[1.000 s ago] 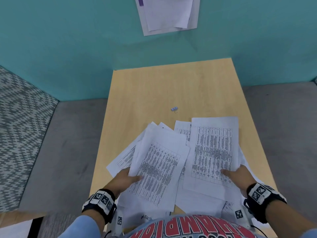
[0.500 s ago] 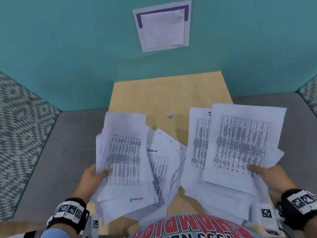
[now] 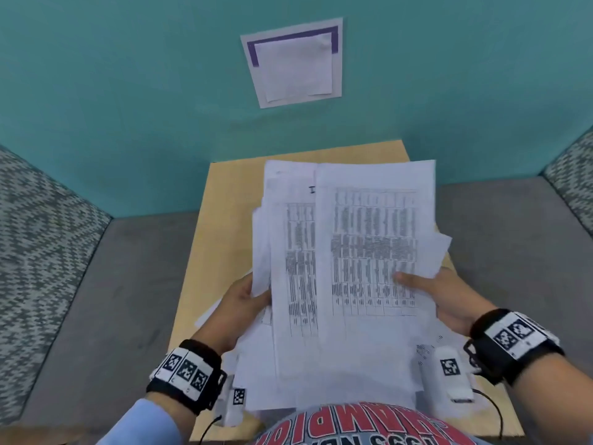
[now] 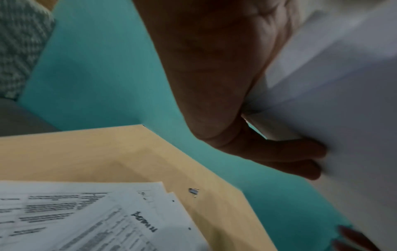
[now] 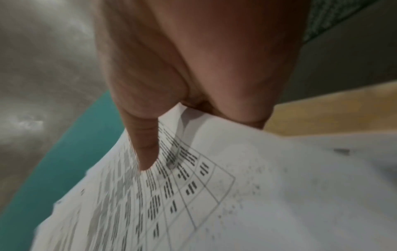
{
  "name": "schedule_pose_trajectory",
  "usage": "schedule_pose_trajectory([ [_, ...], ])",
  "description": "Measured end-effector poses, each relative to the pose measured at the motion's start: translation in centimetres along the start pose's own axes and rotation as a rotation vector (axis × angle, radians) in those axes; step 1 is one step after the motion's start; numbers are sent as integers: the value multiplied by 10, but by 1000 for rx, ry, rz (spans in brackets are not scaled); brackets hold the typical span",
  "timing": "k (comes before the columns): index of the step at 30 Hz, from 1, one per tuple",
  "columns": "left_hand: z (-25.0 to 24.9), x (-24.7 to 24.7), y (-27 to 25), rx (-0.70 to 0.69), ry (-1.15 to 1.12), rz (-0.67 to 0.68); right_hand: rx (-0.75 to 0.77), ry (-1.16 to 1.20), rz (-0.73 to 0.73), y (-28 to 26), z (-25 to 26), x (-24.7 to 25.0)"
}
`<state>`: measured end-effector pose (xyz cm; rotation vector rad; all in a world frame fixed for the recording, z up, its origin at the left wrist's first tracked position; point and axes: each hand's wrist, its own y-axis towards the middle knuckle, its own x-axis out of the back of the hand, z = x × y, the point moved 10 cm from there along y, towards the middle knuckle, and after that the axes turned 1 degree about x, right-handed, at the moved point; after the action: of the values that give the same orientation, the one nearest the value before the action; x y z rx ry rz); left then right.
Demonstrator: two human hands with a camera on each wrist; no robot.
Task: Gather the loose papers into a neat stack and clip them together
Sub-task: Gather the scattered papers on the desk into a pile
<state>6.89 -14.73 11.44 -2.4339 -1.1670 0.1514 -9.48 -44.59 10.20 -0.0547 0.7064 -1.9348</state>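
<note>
Both hands hold one loose bundle of printed papers [image 3: 353, 252] lifted above the wooden table [image 3: 218, 252], its sheets fanned and uneven. My left hand [image 3: 253, 297] grips the bundle's left edge, with fingers behind the sheets [image 4: 333, 84]. On the right side my right hand [image 3: 430, 290] pinches it, thumb on the printed face [image 5: 236, 203]. In the left wrist view, several more sheets [image 4: 86, 217] lie on the table, and a small binder clip [image 4: 193, 191] sits beside them. The held bundle hides the clip from the head view.
A teal wall [image 3: 128, 107] rises behind the table, with a white sheet [image 3: 293, 64] taped to it. Grey bench seats [image 3: 112, 300] flank the table, backed by patterned cushions [image 3: 38, 220]. A paper corner [image 3: 208, 316] pokes out under my left hand.
A second ago the papers lay spread on the table. Each hand then lifted a separate bundle, and now the two bundles have come together in front of me.
</note>
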Motion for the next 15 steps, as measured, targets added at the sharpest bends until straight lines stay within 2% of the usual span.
schedule_pose_trajectory([
  [2,-5,-9,-2,-9,-36,14,-70,41,63,4,-8,-17],
  [4,-3,-13,-6,43,-109,6,-89,40,109,7,-13,-28],
  [6,4,-14,-9,126,-178,-5,-67,32,86,9,-12,-31],
  [7,4,-15,-10,121,-195,3,-42,28,64,10,-8,-31],
  [10,-11,-9,-12,-33,-96,-32,87,-14,16,3,16,-37],
  [12,-19,-3,-11,-111,-57,-106,214,-35,-44,-3,33,-31],
  [15,-12,0,-6,-152,-66,-165,323,-169,-122,-10,41,-24],
])
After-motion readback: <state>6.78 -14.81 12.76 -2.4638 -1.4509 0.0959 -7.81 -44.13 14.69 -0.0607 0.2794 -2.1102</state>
